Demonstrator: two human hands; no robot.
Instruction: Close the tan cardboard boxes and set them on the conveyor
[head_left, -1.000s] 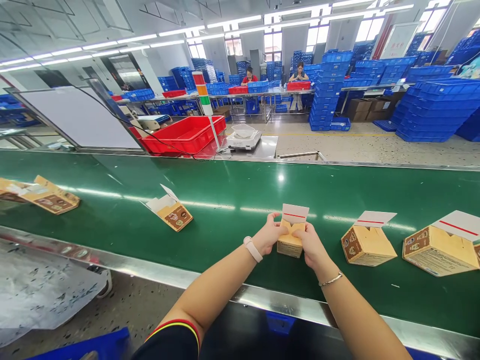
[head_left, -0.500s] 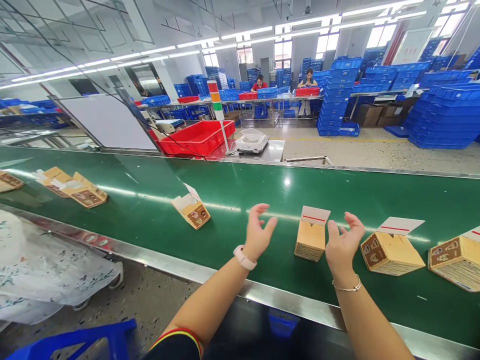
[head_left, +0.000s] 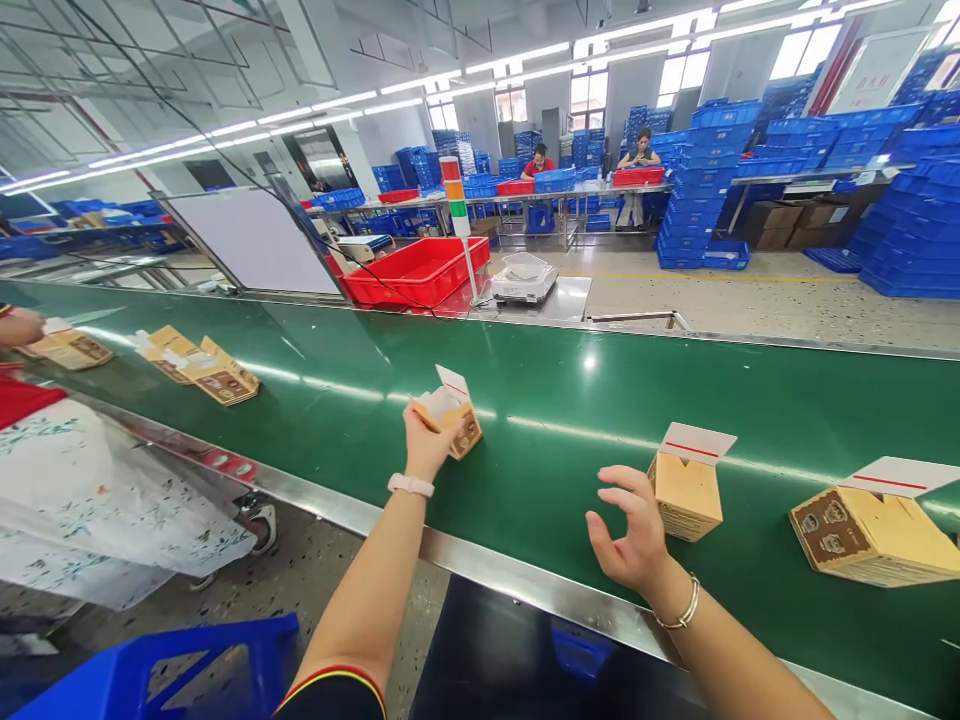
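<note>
Tan cardboard carton (head_left: 466, 432) in the left hand's (head_left: 426, 447) grip

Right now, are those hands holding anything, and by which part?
The left hand seems to grip the near edge of an open-flapped tan cardboard box; the right hand holds nothing.

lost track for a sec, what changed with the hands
Both hands let go of the first box and parted. The left hand went left and took the next box; the right hand hangs open beside the first. A co-worker's red sleeve appeared far left. The first box stayed on the belt.
</note>
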